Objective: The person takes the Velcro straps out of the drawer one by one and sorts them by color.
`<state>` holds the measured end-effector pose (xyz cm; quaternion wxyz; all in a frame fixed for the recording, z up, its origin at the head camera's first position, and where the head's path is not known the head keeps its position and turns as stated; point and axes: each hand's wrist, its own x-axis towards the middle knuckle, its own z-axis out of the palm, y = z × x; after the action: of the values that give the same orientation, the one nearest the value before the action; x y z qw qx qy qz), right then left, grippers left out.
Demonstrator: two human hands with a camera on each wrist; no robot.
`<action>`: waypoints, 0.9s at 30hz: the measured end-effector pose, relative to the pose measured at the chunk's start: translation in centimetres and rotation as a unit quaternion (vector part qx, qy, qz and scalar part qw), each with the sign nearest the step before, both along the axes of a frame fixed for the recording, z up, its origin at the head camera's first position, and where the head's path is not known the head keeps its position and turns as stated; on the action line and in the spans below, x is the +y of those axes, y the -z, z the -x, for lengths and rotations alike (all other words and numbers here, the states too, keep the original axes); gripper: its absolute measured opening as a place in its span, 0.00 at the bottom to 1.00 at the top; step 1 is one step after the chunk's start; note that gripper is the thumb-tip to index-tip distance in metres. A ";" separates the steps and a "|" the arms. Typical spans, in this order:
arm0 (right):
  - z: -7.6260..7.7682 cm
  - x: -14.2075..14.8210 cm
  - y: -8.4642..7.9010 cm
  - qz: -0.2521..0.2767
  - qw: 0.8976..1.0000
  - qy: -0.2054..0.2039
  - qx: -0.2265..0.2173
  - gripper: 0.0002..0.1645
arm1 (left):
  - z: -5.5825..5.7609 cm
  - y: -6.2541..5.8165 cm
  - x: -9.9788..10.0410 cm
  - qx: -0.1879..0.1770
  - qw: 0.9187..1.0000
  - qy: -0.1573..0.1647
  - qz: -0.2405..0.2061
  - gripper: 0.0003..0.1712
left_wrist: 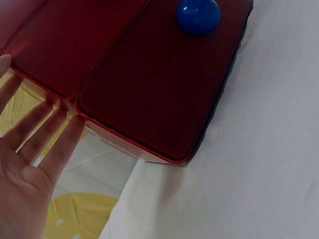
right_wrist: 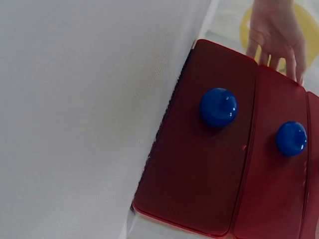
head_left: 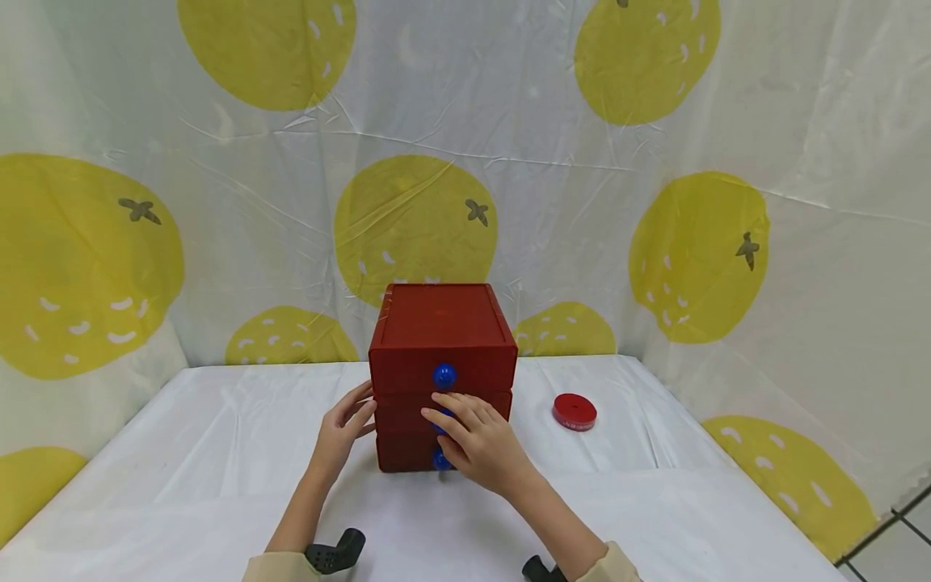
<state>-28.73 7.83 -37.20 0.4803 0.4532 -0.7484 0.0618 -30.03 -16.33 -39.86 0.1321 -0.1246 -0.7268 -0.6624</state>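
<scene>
A red cabinet with three stacked drawers stands on the white-covered table, each drawer front bearing a round blue knob. All the drawers look closed. My left hand is at the cabinet's left side, its fingers extended along the side edge in the left wrist view. In front of the middle drawer is my right hand, fingers loosely extended and partly covering the middle knob in the head view. The right wrist view shows the bottom knob and middle knob with no fingers around them.
A flat, round red object with pale lettering on its side lies right of the cabinet. Behind the table hangs a pale curtain with yellow fruit prints. Black devices sit at both wrists.
</scene>
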 end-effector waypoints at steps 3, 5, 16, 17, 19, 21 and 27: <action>0.0 0.1 0.2 -0.007 1.000 0.010 -0.018 0.23 | 0.0 -0.1 0.0 0.003 1.000 -0.002 0.000 0.26; 0.1 0.1 0.4 -0.013 0.999 0.019 -0.030 0.26 | -0.1 -0.1 0.1 0.004 1.000 -0.001 0.000 0.25; 0.3 0.2 1.0 -0.051 0.995 0.066 -0.055 0.29 | -0.3 -0.3 0.1 0.002 1.000 0.002 -0.002 0.25; 0.4 0.2 1.0 -0.058 0.994 0.070 -0.055 0.29 | -0.3 -0.3 0.1 0.001 1.000 0.002 -0.002 0.25; 0.3 0.2 1.1 -0.070 0.993 0.077 -0.053 0.29 | -0.3 -0.2 0.0 0.000 1.000 0.003 -0.001 0.25; 0.3 0.2 1.1 -0.081 0.992 0.083 -0.054 0.28 | -0.3 -0.2 0.0 -0.001 1.000 0.003 -0.001 0.25; 0.2 0.1 1.1 -0.101 0.989 0.088 -0.060 0.29 | -0.2 -0.2 0.1 0.000 1.000 0.005 -0.002 0.25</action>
<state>-28.91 7.91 -38.25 0.3903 0.4268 -0.8153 -0.0298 -29.82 -16.28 -39.63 0.1290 -0.1282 -0.7248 -0.6645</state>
